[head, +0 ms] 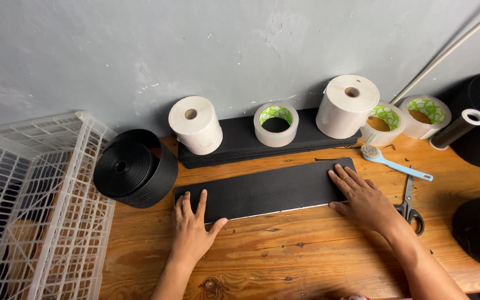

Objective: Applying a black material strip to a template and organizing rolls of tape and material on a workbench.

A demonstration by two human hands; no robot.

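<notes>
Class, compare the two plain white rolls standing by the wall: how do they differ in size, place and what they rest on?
The right white roll looks larger than the left white roll. The right one stands upright on the black slab; the left one tilts, at the slab's left end beside the black webbing roll. A clear tape roll stands between them. Both are plain white with a small core hole.

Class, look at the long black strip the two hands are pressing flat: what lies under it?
The wooden table shows all around the black strip, so the strip lies on it. A thin pale edge shows along its near side. Whatever else is beneath is covered by the strip.
</notes>
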